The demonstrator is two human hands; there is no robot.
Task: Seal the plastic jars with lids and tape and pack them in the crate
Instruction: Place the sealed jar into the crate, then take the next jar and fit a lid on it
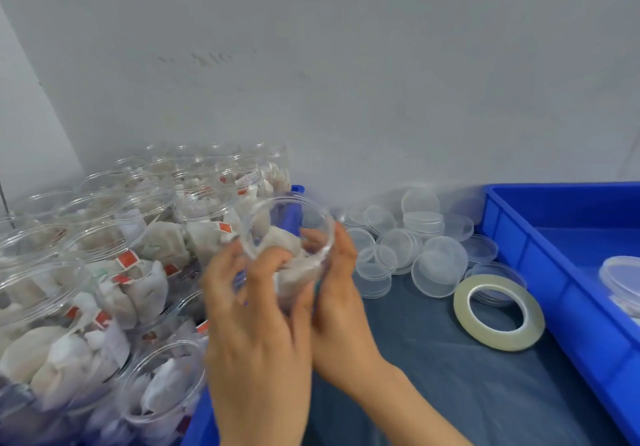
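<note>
no text or label can be read.

1. The worktop point(450, 376) is covered with dark blue cloth.
2. Clear lids point(408, 248) lie heaped along its far edge.
3. A roll of tape point(498, 341) lies flat just beside them.
4. A blue crate point(540, 272) sits at the right edge.
5. A second blue crate point(199, 425), full of jars point(104, 237), sits at the left edge.

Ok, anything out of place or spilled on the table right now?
Nothing looks spilled or broken. Only the tape roll sits askew, its far edge apparently propped on a clear lid, and the lids lie in a loose heap, some leaning.
</note>
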